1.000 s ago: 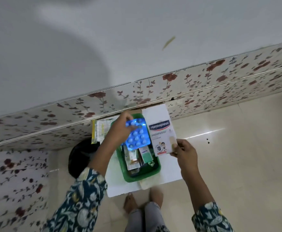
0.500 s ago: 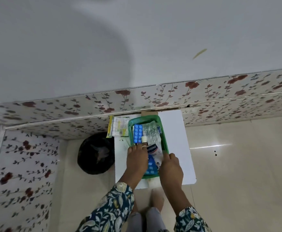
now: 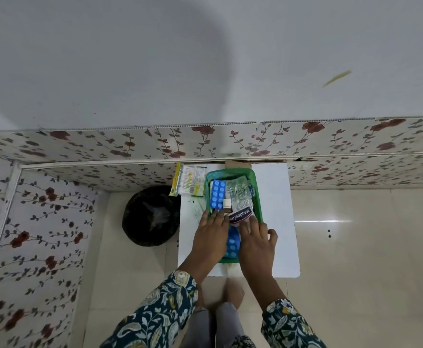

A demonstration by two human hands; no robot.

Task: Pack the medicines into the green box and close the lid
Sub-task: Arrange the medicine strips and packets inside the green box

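The green box point(image 3: 257, 194) stands open on a white table point(image 3: 275, 222). Inside it lie a blue blister strip point(image 3: 217, 194), a silver blister strip point(image 3: 239, 194), a small white bottle point(image 3: 227, 203) and a Hansaplast pack point(image 3: 240, 216). A second blue blister strip point(image 3: 232, 243) shows between my hands. My left hand point(image 3: 211, 237) lies flat on the box's left side, fingertips at the first blue strip and the bottle. My right hand point(image 3: 255, 242) rests flat on the near end of the Hansaplast pack, fingers spread, thumb out past the right rim. No lid is visible.
A yellow-green packet point(image 3: 189, 180) lies at the table's back left corner, beside the box. A black bin point(image 3: 151, 217) stands on the floor left of the table. A floral wall panel point(image 3: 331, 139) runs behind. My feet point(image 3: 233, 292) are under the near edge.
My left hand has set its blue blister strip in the box and my right hand has laid the Hansaplast pack inside. Both hands now rest flat on the contents. The view has tilted.
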